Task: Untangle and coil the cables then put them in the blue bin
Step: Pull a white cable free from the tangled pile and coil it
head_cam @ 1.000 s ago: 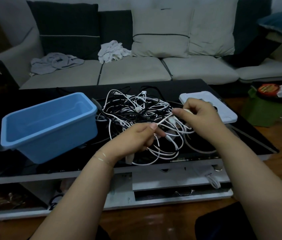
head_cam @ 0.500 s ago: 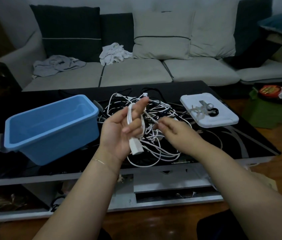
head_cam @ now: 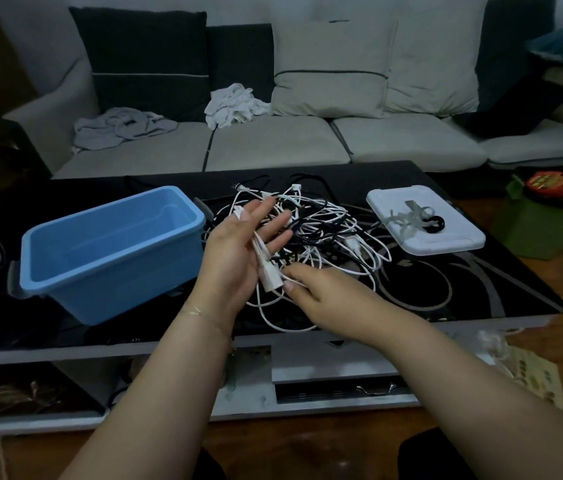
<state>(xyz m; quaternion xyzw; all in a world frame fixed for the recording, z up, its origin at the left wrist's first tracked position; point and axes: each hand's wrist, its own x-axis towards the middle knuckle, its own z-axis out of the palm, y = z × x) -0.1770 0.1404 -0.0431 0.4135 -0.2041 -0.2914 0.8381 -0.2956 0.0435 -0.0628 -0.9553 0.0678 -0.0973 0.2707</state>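
1. Head view, left hand (head_cam: 238,251): I hold it palm up, the fingers spread and nearly straight. A white cable (head_cam: 260,252) is wound in loops around these fingers, and its plug (head_cam: 270,279) hangs at the heel of the palm. Because the fingers do not curl, I think the loops may slide off the fingertips and the coil will open.

2. Head view, right hand (head_cam: 321,289): it is just beside the plug, and the fingertips pinch the white cable under it. If I pull the cable too hard from here, it may drag the loops off the left hand.

3. Head view, pile (head_cam: 321,230): white and black cables lie mixed on the table (head_cam: 481,296), behind and under my hands. I cannot tell whether the cable in my hands is already free from the pile. If it is not, more winding may tighten a knot or lift the whole pile.

4. Head view, bin (head_cam: 107,251): it stands on the table at my left, just beside the pile, and it looks empty. It stands close to the front edge of the table. A careless drop of the coil may push the bin, or the coil may fall beside it.

5. Head view, lid (head_cam: 425,226): the white lid lies to the right of the pile, with small things on it that I cannot identify. Dragged cables may sweep them off.
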